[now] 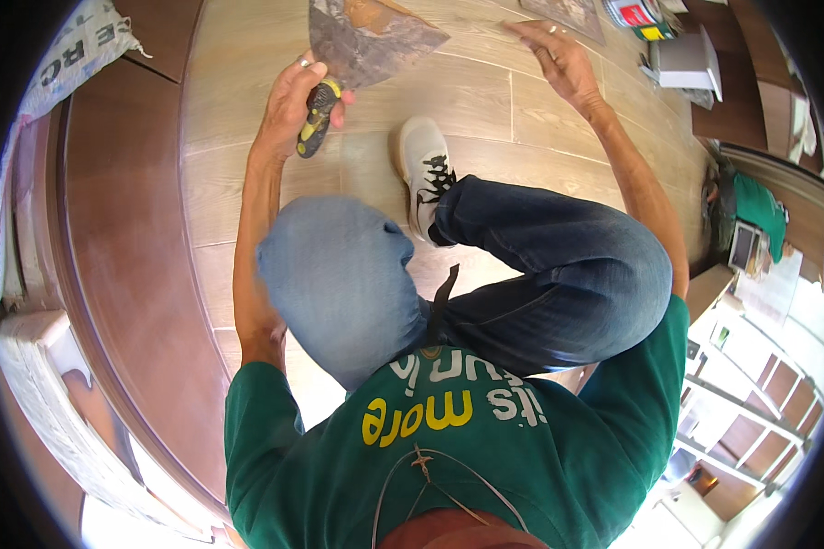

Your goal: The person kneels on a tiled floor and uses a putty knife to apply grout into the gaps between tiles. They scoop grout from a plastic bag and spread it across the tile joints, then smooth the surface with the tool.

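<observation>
My left hand grips a wide putty knife by its black and yellow handle. The triangular metal blade is smeared grey, with a patch of brownish paste near its far edge. To the right, my right hand holds nothing; its fingers are stretched toward the blade, a short gap away from it. Beyond those fingers lies part of a flat greyish-brown piece, cut off by the frame's edge.
I crouch on a wood-look tile floor, one sneaker forward. A brown panel runs along the left, beside a printed sack. At right are a labelled container, a whitish box, a person in green and a ladder.
</observation>
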